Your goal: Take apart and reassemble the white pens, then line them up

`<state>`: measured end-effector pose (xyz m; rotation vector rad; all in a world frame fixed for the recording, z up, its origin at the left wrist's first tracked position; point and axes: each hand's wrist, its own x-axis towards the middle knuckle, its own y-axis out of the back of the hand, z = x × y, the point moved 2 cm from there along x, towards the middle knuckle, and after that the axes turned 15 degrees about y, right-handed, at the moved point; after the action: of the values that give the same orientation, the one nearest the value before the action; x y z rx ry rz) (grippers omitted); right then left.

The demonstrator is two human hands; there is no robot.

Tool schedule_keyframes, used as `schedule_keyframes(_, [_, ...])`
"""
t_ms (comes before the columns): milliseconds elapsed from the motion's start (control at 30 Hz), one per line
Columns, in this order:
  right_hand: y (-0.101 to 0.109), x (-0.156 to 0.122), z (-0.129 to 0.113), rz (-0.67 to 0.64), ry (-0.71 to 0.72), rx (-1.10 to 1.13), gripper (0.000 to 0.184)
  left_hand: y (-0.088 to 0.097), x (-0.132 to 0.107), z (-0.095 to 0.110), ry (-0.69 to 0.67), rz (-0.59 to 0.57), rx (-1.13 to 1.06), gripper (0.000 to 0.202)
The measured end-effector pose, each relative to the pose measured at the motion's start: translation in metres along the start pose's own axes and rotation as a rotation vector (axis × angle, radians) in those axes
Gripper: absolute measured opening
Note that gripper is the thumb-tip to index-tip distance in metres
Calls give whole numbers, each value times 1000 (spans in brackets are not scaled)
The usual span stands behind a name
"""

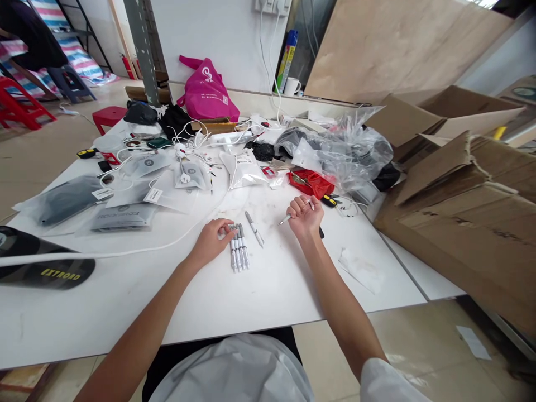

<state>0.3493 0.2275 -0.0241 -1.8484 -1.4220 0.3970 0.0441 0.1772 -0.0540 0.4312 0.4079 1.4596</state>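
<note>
L & R hands over white bench [276, 290], pens betw. them. Tight row of slim white-and-grey plastic pens [239, 249] lies flat, side by side, at L hand [210, 241] fingertips, grey ends away from wearer. Single loose white-and-grey pen [254, 229] just R of row, angled, apart from both hands. Another, a slim white-and-silver pen [285, 220], is up in R hand [304, 216], tip pointing L & down twd loose pen.

Writing: "EXTRORD", yellow caps, on black curved glossy object [46, 262], far L. Magenta cloth bag [208, 89] at back: white swirl logo, QR-type square, small txt illegible. Clear plastic pouch w/ dark contents [123, 216], L of row: big lettering, can't read. White labels on nearby pkgs too small.

Pose: L forearm up from lower L, wrist low, fingers curled, thumb & index over row's far end; can't tell if pinching or just touching. R forearm up from lower R, wrist raised, palm turned twd wearer, fingers folded round pen, grasping it.
</note>
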Motion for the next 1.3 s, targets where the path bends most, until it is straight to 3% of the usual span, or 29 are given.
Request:
schedule_keyframes(267, [3, 2, 1, -133, 76, -135, 42, -2, -1, 0, -31, -18, 71, 28])
schedule_keyframes(567, [-2, -2, 1, -131, 43, -45, 41, 2, 1, -7, -84, 31, 191, 22])
schedule_keyframes(800, [-19, -4, 13, -73, 56, -179, 50, 10, -2, 0, -22, 110, 312, 23])
schedule_keyframes(933, [-23, -7, 18, -165, 80, -308, 54, 9, -4, 1, -16, 126, 359, 23])
schedule_keyframes(1133, [-25, -17, 25, -312, -18, -462, 47, 10, -4, 0, 12, 159, 334, 19])
schedule_keyframes(1233, [-22, -20, 28, -425, 21, -667, 44, 11, -3, 0, 80, 160, 203, 15])
schedule_keyframes(1300, [-20, -21, 29, -509, 113, -851, 42, 13, -2, 1, 139, 137, 4, 18])
